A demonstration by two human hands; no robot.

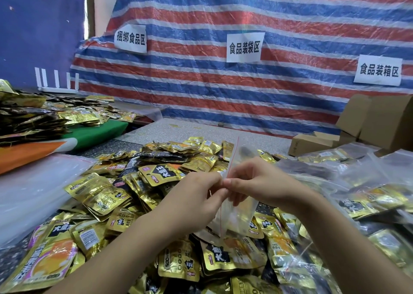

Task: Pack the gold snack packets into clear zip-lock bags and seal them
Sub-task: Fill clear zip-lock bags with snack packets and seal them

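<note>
1. Clear plastic zip-lock bag (238,215) with a red strip along its mouth hangs between both hands, above the middle of the heap; whether anything is inside it is hard to tell through the film.
2. Left hand (196,201) pinches the bag's mouth edge, fingers curled, fingertips meeting the right hand's.
3. Right hand (260,183) pinches the same edge from the other side, thumb and fingers closed on the plastic.
4. Gold snack packets (138,195) lie in a loose heap on the speckled table (178,128), under and around the hands, some face up, some showing black print.
5. Filled clear bags (357,193) of packets pile up on the right, touching the heap.
6. Stack of empty clear bags (33,188) sits on the left.
7. More gold packets (44,112) cover a second surface at far left.
8. Cardboard boxes (368,124) stand at the right rear.
9. Striped red-blue-white tarp (223,81) hangs behind, carrying three paper signs (244,47).
</note>
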